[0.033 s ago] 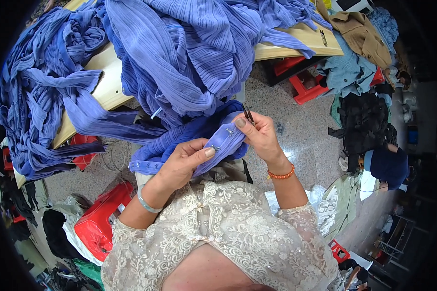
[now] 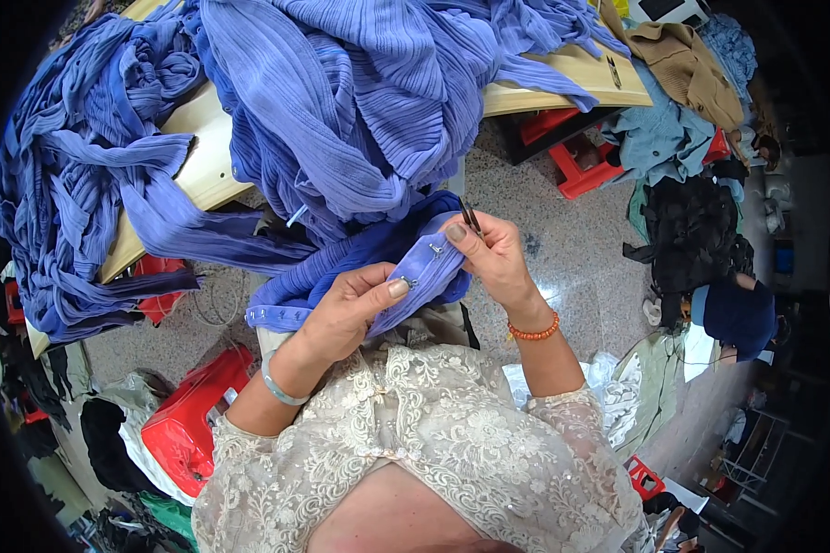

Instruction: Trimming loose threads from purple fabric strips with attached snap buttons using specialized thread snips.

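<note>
A blue-violet ribbed knit garment [image 2: 337, 264] lies over my lap. Its smooth front band [image 2: 433, 269] is stretched between my two hands and carries small fasteners with threads about them. My left hand [image 2: 346, 309] is closed, pinching the band between thumb and fingers beside one fastener. At the upper end of the band, my right hand [image 2: 493, 258] is closed, with thumb and fingers gripping the fabric edge. Dark thread snips [image 2: 471, 218] are tucked in that same hand, their two pointed blades sticking up past the fingers. The snips' handles are hidden in my palm.
A pale wooden table [image 2: 207, 152] ahead bears a heap of similar knits [image 2: 341, 101]. Another pair of snips [image 2: 613, 72] lies at its right end. Red stools [image 2: 189, 424] stand left and right. Dark clothing [image 2: 687, 230] is piled at right, near another person [image 2: 738, 318].
</note>
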`<state>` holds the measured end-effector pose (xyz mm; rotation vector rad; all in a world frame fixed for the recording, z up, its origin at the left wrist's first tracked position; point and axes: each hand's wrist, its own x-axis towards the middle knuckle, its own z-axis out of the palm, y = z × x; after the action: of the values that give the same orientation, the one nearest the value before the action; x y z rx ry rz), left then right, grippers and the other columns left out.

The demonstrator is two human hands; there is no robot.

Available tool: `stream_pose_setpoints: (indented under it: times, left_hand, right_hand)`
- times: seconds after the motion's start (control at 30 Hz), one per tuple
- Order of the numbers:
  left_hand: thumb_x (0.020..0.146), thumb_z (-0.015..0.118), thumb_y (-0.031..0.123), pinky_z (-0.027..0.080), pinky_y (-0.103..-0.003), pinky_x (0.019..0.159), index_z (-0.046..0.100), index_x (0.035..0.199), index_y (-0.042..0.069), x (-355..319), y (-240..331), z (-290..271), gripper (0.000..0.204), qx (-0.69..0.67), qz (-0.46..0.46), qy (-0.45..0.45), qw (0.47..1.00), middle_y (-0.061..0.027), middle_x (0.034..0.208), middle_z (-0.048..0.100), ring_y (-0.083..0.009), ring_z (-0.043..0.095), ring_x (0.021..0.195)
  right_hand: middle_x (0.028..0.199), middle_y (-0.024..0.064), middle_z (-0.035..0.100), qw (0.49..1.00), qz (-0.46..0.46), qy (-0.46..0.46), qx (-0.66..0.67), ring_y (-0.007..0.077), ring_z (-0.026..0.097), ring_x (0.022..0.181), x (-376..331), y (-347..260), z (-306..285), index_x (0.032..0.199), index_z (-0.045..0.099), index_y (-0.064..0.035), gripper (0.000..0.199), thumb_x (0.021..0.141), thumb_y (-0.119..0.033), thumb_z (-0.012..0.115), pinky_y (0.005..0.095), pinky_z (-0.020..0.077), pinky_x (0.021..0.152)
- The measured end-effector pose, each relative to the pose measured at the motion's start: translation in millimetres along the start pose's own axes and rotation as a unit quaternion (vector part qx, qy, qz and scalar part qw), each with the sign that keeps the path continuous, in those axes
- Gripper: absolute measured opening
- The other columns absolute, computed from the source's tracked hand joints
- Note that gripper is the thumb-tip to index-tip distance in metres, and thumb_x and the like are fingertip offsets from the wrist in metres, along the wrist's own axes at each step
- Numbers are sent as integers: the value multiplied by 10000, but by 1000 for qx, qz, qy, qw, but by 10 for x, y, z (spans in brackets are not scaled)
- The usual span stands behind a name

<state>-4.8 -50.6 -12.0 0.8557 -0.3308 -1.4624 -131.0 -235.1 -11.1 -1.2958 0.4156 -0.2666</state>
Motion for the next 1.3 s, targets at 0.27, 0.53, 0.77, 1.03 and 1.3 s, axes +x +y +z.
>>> stream_pose_setpoints:
  times: [0.27, 0.53, 0.77, 1.03, 1.3]
  left_hand:
    - [948, 551, 209, 463, -223, 791, 607, 1138, -31, -9, -24, -19, 311, -38, 14, 44, 998, -51, 993, 661, -83, 599, 873]
    - [951, 550, 231, 448, -199, 719, 632, 1079, -19, 18, -49, -42, 293, -28, 15, 45, 998, -30, 933, 657, -66, 581, 805]
    - [951, 539, 213, 466, -212, 710, 628, 1055, -25, 44, -94, -42, 275, -62, 8, 77, 995, -43, 926, 663, -77, 598, 791]
    - [956, 530, 211, 459, -203, 682, 631, 1030, -22, 50, -105, -35, 264, -77, 2, 70, 995, -34, 893, 661, -68, 590, 759]
    - [952, 548, 214, 429, -185, 655, 640, 978, -6, 45, -129, -36, 240, -42, 31, 73, 996, 2, 856, 637, -38, 547, 727]
  right_hand:
    - [907, 30, 609, 974, -128, 41, -182, 59, 547, 768, 22, -45, 69, 1016, 650, 26, 177, 903, -105, 616, 195, 450, 665]
    - [1032, 104, 610, 923, -195, -25, -331, 133, 615, 802, -114, -321, 211, 973, 688, -31, 272, 711, 42, 705, 220, 466, 610]
    - [968, 90, 616, 913, -200, -48, -353, 131, 619, 714, -92, -172, 178, 928, 684, -28, 359, 620, 137, 602, 228, 474, 569]
    - [903, 70, 596, 848, -277, -15, -453, 194, 619, 605, -132, -199, 247, 806, 581, -27, 232, 616, 102, 618, 296, 484, 505]
    - [947, 73, 581, 852, -254, -29, -456, 198, 616, 602, -275, -267, 299, 810, 577, -32, 232, 618, 91, 620, 299, 487, 513]
